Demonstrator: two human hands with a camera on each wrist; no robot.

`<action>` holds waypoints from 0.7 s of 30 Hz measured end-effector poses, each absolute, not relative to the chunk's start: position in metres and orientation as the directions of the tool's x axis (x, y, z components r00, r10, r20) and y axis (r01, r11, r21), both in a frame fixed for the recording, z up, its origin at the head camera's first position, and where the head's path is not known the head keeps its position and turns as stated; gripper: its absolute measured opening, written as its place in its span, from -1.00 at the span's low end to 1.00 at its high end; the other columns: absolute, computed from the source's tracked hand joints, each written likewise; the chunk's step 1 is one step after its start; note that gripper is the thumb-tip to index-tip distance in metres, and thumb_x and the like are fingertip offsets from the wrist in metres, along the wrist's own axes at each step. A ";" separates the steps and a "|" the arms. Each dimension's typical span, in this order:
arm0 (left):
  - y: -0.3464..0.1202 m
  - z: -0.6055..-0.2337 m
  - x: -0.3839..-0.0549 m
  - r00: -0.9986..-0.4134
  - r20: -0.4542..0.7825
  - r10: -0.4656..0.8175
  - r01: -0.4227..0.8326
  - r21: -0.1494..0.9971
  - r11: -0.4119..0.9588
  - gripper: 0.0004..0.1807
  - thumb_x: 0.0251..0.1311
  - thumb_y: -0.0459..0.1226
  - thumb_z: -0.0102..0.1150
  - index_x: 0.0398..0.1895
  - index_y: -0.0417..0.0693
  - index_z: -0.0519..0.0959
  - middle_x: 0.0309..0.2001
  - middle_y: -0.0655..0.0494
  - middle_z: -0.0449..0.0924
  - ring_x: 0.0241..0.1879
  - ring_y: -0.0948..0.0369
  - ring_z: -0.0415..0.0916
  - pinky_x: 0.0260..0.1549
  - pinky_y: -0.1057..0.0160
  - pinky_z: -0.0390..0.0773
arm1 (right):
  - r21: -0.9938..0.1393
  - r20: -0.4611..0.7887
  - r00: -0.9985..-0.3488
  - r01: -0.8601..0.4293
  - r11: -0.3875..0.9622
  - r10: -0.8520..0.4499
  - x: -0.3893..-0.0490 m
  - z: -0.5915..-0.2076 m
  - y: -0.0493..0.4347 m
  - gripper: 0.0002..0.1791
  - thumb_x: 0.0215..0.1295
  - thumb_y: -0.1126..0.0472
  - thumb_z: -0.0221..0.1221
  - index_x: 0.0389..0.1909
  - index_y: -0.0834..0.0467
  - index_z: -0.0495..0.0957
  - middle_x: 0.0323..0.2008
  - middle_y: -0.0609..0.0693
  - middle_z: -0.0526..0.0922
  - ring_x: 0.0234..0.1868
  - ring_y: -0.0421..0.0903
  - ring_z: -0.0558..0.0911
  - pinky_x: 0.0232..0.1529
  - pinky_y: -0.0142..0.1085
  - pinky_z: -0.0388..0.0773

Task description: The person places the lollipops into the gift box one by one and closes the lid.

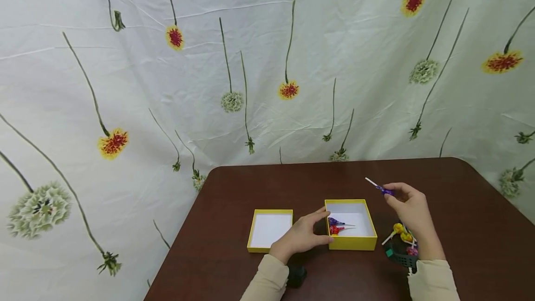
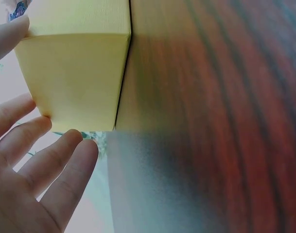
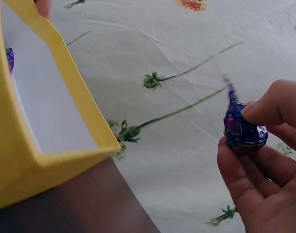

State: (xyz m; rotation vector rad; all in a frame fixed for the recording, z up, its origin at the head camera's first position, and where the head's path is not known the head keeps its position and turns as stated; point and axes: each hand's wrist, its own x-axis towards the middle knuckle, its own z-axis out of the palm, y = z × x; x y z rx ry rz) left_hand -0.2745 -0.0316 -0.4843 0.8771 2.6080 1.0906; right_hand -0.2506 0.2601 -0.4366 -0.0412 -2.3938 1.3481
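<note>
A purple-wrapped lollipop [image 3: 244, 127] is pinched between the thumb and fingers of my right hand [image 1: 411, 208]; its white stick points up and left in the head view. The hand is raised to the right of an open yellow box [image 1: 353, 244] with a white inside. Two lollipops lie in that box along its left side, a purple one [image 1: 333, 221] and a red one [image 1: 335, 230]. My left hand [image 1: 302, 236] holds the box at its left end, thumb at the near corner and fingertips at the far one. Its outer fingers [image 2: 84, 155] spread away from the wall.
Left of the box lies a yellow-rimmed white lid [image 1: 271, 231]. Below my right wrist, a dark basket [image 1: 403, 259] holds several lollipops, including yellow ones [image 1: 399, 228]. A black object [image 1: 296, 276] sits by my left wrist on the brown table [image 1: 234, 185]. Flower-printed cloth [image 1: 259, 59] hangs behind.
</note>
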 end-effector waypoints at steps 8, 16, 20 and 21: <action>-0.032 -0.483 -0.273 -0.811 0.048 0.583 0.439 0.709 0.552 -0.22 0.20 -0.03 0.36 0.48 0.03 0.34 0.55 0.19 0.17 0.51 0.07 0.20 0.42 -0.02 0.31 | -0.814 0.297 -0.946 -0.178 0.553 0.133 -0.253 -0.434 0.245 -0.68 0.42 0.26 0.20 0.13 0.24 0.58 0.12 0.26 0.65 -0.07 -0.21 0.60 -0.27 -0.62 0.49; -0.032 -0.482 -0.274 -0.807 0.051 0.588 0.443 0.711 0.546 -0.22 0.21 -0.03 0.35 0.48 0.02 0.33 0.56 0.20 0.15 0.51 0.08 0.19 0.43 0.00 0.31 | -0.813 0.287 -0.950 -0.175 0.555 0.121 -0.250 -0.428 0.239 -0.67 0.39 0.29 0.22 0.14 0.24 0.57 0.10 0.27 0.65 -0.02 -0.12 0.68 -0.18 -0.58 0.60; -0.032 -0.482 -0.274 -0.807 0.054 0.588 0.445 0.710 0.545 -0.22 0.21 -0.03 0.35 0.48 0.01 0.33 0.56 0.20 0.15 0.51 0.08 0.19 0.42 0.01 0.32 | -0.776 0.279 -0.956 -0.169 0.607 0.091 -0.249 -0.425 0.235 -0.62 0.42 0.29 0.17 0.22 0.25 0.56 0.20 0.32 0.58 0.22 0.27 0.53 -0.04 -0.20 0.68; -0.032 -0.483 -0.273 -0.809 0.051 0.586 0.442 0.710 0.548 -0.22 0.21 -0.03 0.35 0.48 0.02 0.34 0.56 0.21 0.15 0.51 0.09 0.19 0.42 0.00 0.32 | -0.770 0.281 -0.956 -0.174 0.614 0.083 -0.249 -0.426 0.234 -0.62 0.42 0.30 0.16 0.22 0.26 0.56 0.22 0.33 0.56 0.26 0.30 0.49 0.00 -0.08 0.67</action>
